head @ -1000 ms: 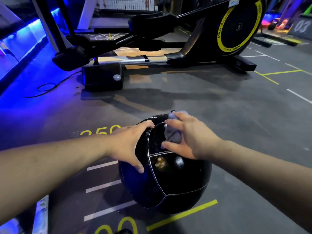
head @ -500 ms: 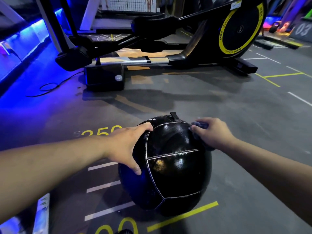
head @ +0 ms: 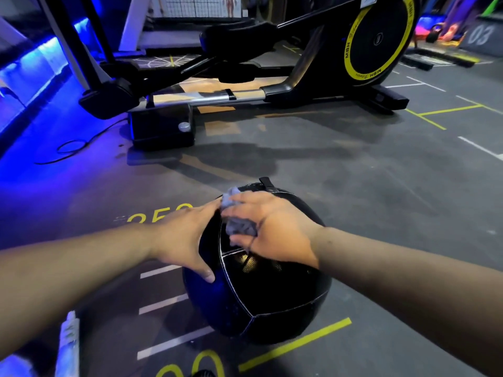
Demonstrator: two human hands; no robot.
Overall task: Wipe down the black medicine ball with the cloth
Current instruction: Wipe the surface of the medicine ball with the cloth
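**Cloth pressed on top of medicine ball, both hands on it**

Black medicine ball (head: 261, 303) sits on the grey gym floor (head: 381, 213), near centre of view, on top of painted white and yellow floor lines (head: 294, 341). White seams split the ball into panels; a small black tab sticks up at its far top edge.

Right hand (head: 275, 232) lies over the upper part of the ball, fingers curled around a crumpled grey cloth (head: 239, 224), grasping it and pressing it against the ball's top-left panel. Part of the cloth pokes out past the fingertips on the far side; the hand is slightly motion-blurred.

Left hand (head: 187, 240) is flat and released, gripping nothing, palm against the ball's left side, thumb pointing down toward the near side, fingertips reaching the top just beside the cloth. The two hands almost touch at the top of the ball.

Both forearms are bare and come in from the near edge.

Far behind the ball, well apart from it, stands a black elliptical trainer (head: 245, 85) with a yellow-ringed flywheel (head: 378, 39) at far right. A black cable (head: 73, 148) loops on the floor at far left, under blue lighting. Yellow painted numerals (head: 160, 213) show on the floor left of the ball, partly hidden by the left forearm.
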